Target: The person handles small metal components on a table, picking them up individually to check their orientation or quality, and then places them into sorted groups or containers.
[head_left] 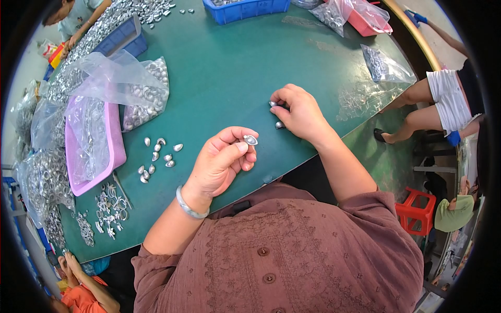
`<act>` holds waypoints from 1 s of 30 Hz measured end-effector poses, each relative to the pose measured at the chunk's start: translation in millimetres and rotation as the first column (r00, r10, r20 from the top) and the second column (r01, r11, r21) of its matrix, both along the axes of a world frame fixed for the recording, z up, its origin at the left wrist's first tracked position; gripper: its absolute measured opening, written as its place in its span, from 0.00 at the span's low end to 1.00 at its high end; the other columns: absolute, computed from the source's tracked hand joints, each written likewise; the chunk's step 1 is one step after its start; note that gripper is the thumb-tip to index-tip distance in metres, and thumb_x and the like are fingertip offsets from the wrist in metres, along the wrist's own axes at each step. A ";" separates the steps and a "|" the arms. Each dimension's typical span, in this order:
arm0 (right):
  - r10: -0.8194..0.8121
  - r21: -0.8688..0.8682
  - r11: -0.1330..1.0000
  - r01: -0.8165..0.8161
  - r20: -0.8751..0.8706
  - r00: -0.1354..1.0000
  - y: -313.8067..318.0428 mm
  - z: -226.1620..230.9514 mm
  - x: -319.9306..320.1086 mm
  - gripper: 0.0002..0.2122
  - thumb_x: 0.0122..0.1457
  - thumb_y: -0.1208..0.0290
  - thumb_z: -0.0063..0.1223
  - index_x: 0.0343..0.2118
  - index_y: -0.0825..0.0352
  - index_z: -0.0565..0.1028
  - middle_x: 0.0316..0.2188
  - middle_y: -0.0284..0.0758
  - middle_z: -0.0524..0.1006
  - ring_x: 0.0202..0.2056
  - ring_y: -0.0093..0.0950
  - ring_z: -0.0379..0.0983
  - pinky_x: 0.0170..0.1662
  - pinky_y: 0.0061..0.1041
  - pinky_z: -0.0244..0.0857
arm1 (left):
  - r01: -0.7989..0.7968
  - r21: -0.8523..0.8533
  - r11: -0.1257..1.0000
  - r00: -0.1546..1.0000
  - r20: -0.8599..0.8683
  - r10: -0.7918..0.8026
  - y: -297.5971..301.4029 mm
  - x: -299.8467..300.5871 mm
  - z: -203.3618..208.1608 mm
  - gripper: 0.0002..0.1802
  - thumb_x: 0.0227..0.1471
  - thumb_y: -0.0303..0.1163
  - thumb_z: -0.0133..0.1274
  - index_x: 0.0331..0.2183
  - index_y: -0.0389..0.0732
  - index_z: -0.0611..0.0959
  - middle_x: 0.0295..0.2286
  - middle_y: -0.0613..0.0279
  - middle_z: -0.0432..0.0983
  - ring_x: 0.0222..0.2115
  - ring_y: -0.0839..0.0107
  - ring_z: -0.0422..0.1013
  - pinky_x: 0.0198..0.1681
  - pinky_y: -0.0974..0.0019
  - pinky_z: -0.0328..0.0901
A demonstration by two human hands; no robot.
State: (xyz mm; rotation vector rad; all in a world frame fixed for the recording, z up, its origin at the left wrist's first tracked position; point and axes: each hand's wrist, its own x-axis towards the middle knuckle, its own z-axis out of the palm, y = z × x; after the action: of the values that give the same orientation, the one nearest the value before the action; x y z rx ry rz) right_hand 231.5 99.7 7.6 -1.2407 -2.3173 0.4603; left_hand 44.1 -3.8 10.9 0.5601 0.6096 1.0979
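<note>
Between thumb and fingertips, my left hand [222,159] grips a small silver metal piece [251,140], oval with a pointed end. Farther right, my right hand [300,112] pinches another small rounded silver piece [272,104] close to the green tabletop. A loose silver piece [279,125] lies on the table beside my right palm. Left of my left hand, several similar teardrop-shaped pieces [156,156] are scattered on the table. What exactly the pieces' fine details are is too small to tell.
A purple basket [116,141] lined with a clear bag stands at the left, near a bag of silver parts [148,94]. Silver rings and bits [110,208] lie nearer. Blue bins [245,11] and a red basket [368,23] sit at the far side. Other people work around the table.
</note>
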 end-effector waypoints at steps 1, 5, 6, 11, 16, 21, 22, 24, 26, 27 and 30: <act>-0.013 -0.132 0.991 -0.006 -0.139 0.990 -0.9 0.5 0.0 0.07 0.44 0.75 0.54 0.28 0.67 0.73 0.25 0.35 0.71 0.30 0.31 0.69 0.33 0.27 0.63 | -0.005 -0.005 1.000 1.000 0.014 0.005 -0.2 -0.1 -1.3 0.09 0.49 0.25 0.43 0.35 0.36 0.74 0.26 0.64 0.68 0.25 0.76 0.65 0.25 0.76 0.60; -0.206 -0.602 0.735 -0.313 -0.637 0.743 -5.5 9.8 0.5 0.05 0.48 0.79 0.52 0.30 0.70 0.73 0.28 0.32 0.74 0.28 0.19 0.70 0.30 0.19 0.64 | -0.016 -0.045 0.999 0.997 0.075 0.019 1.3 -2.2 0.5 0.11 0.49 0.25 0.43 0.37 0.35 0.72 0.31 0.58 0.70 0.27 0.72 0.68 0.26 0.74 0.63; -0.206 -0.602 0.735 -0.312 -0.636 0.743 -7.2 14.6 0.9 0.05 0.48 0.79 0.52 0.30 0.70 0.73 0.28 0.32 0.74 0.28 0.19 0.70 0.30 0.19 0.64 | -0.015 -0.045 0.999 0.997 0.076 0.018 1.4 -2.7 0.6 0.11 0.49 0.25 0.43 0.37 0.35 0.72 0.31 0.58 0.70 0.27 0.72 0.68 0.26 0.74 0.63; -0.254 -0.624 0.555 -0.550 -0.757 0.602 -19.5 28.4 -0.8 0.10 0.50 0.80 0.51 0.38 0.71 0.73 0.32 0.33 0.75 0.33 0.18 0.70 0.37 0.16 0.64 | -0.016 -0.057 0.998 0.996 0.081 0.020 1.5 -1.7 -0.3 0.12 0.50 0.28 0.43 0.38 0.35 0.71 0.34 0.55 0.71 0.29 0.70 0.69 0.27 0.73 0.64; -0.156 -0.531 0.593 -0.606 -0.813 0.560 -36.5 21.5 -12.1 0.12 0.50 0.80 0.50 0.39 0.72 0.71 0.31 0.33 0.74 0.34 0.18 0.69 0.39 0.17 0.64 | -0.064 -0.044 0.997 0.997 0.034 0.065 0.2 2.7 -3.6 0.10 0.51 0.31 0.46 0.35 0.37 0.72 0.31 0.59 0.71 0.27 0.74 0.68 0.26 0.75 0.63; 0.198 -0.215 0.876 -0.431 -0.654 0.730 -47.6 22.5 -23.6 0.17 0.46 0.82 0.52 0.42 0.72 0.68 0.27 0.34 0.73 0.28 0.20 0.70 0.32 0.20 0.65 | -0.085 -0.083 0.993 0.996 -0.019 0.083 -1.3 1.8 -4.8 0.10 0.51 0.35 0.48 0.33 0.38 0.73 0.26 0.64 0.71 0.24 0.77 0.66 0.23 0.77 0.60; 0.285 -0.107 0.902 -0.418 -0.579 0.764 -49.0 23.0 -25.4 0.17 0.45 0.83 0.52 0.42 0.72 0.68 0.27 0.35 0.73 0.27 0.22 0.70 0.31 0.21 0.65 | -0.083 -0.095 0.992 0.996 -0.024 0.081 -1.4 0.7 -7.0 0.10 0.51 0.35 0.47 0.32 0.38 0.73 0.25 0.65 0.71 0.23 0.77 0.66 0.22 0.78 0.59; 0.298 -0.068 0.913 -0.402 -0.561 0.772 -49.9 21.3 -26.9 0.19 0.45 0.85 0.52 0.44 0.71 0.67 0.26 0.34 0.74 0.27 0.22 0.70 0.32 0.20 0.65 | -0.081 -0.106 0.991 0.997 -0.029 0.078 -0.5 -2.0 -7.5 0.10 0.52 0.36 0.47 0.31 0.39 0.74 0.24 0.65 0.70 0.22 0.78 0.65 0.22 0.78 0.58; 0.287 -0.106 0.884 -0.456 -0.647 0.707 -49.1 21.7 -26.7 0.19 0.45 0.84 0.52 0.44 0.70 0.67 0.27 0.34 0.73 0.28 0.22 0.70 0.32 0.20 0.65 | -0.025 -0.174 0.984 0.996 0.084 0.040 0.3 -5.0 -4.3 0.10 0.52 0.36 0.46 0.30 0.39 0.74 0.24 0.65 0.70 0.22 0.78 0.64 0.21 0.79 0.57; 0.290 -0.104 0.882 -0.459 -0.647 0.705 -49.1 22.3 -26.1 0.19 0.45 0.84 0.52 0.44 0.70 0.67 0.27 0.34 0.73 0.28 0.22 0.70 0.32 0.20 0.65 | -0.028 -0.173 0.985 0.996 0.084 0.043 -0.2 -5.7 -3.0 0.10 0.52 0.36 0.46 0.30 0.39 0.74 0.24 0.65 0.70 0.22 0.78 0.64 0.21 0.79 0.57; 0.215 -0.074 0.937 -0.341 -0.647 0.731 -48.3 24.9 -20.1 0.16 0.45 0.83 0.52 0.40 0.70 0.69 0.26 0.35 0.73 0.27 0.24 0.71 0.31 0.21 0.66 | 0.032 -0.192 0.981 0.989 0.149 -0.003 1.3 -4.0 0.1 0.10 0.53 0.36 0.44 0.30 0.40 0.73 0.24 0.65 0.69 0.21 0.78 0.62 0.19 0.79 0.55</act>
State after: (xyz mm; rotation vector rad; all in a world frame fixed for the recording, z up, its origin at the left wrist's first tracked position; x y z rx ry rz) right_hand 211.4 51.4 32.5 -0.6422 -1.8829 1.0494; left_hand 40.1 -2.5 10.9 0.3121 0.5734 1.0397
